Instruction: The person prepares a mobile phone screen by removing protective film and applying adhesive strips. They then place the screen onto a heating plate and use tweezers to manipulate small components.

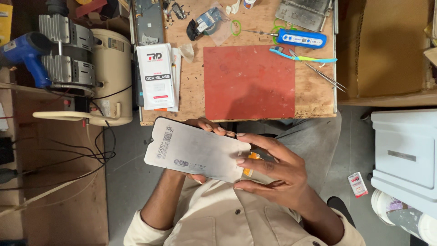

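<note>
I hold a thin silver-grey phone-screen glass sheet (193, 149) flat in front of my chest, below the workbench edge. My left hand (207, 126) is under it, fingers curling over its far edge and thumb showing at the near edge. My right hand (273, 171) grips its right end, where a small orange tab (249, 163) shows between the fingers. A red mat (248, 82) lies on the wooden workbench (193, 86) just ahead of my hands.
White flat packets (155, 75) lie at the bench's left. A blue handheld tool (301, 38), a blue-yellow toothbrush (302, 58), tweezers (324, 76) and small phone parts sit at the back. A cream compressor (98, 68) stands left; a white cabinet (405, 155) stands right.
</note>
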